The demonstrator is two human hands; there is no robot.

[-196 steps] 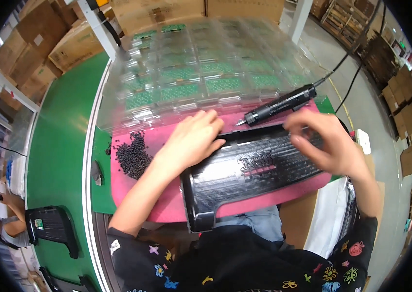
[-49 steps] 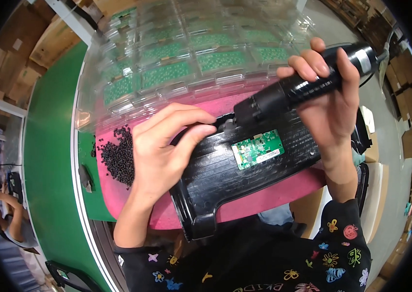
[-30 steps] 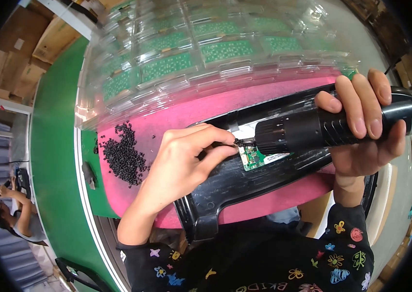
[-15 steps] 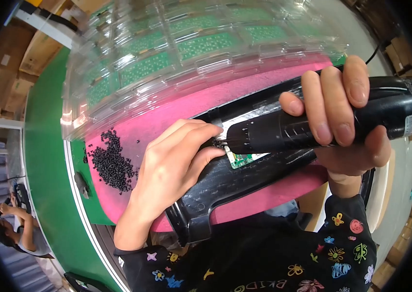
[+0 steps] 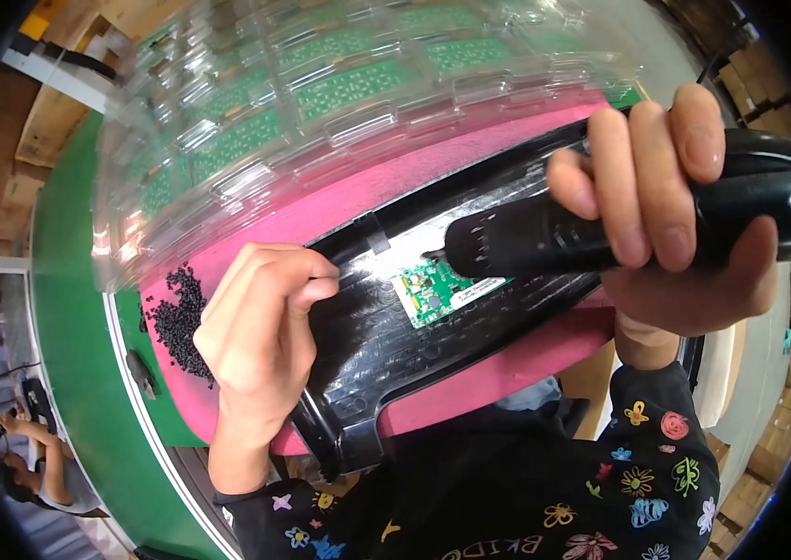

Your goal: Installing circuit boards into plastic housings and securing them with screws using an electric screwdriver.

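Observation:
A black electric screwdriver (image 5: 521, 238) is gripped in my right hand (image 5: 661, 201), fingers wrapped round its body. Its bit points down-left at a small green circuit board (image 5: 434, 297), near the board's upper edge. That board lies in a long black curved plastic housing (image 5: 349, 341), with a shiny silver-white area beside it. My left hand (image 5: 260, 327) hovers over the housing's left end, apart from the bit, thumb and fingertips pressed together. Whatever the pinch holds, if anything, is hidden. Just left of this hand, small black screws (image 5: 181, 322) form a loose pile.
The housing rests on a pink mat (image 5: 498, 369) on a green table (image 5: 78, 308). Clear plastic trays (image 5: 274, 154) with several green circuit boards stand at the far side. A small dark object (image 5: 140, 375) lies near the table's left edge. Another person (image 5: 36, 457) sits far left.
My left hand has drawn back leftward from the screwdriver's tip, uncovering more of the circuit board. The screwdriver stays in my right hand over the board. The view has shifted slightly.

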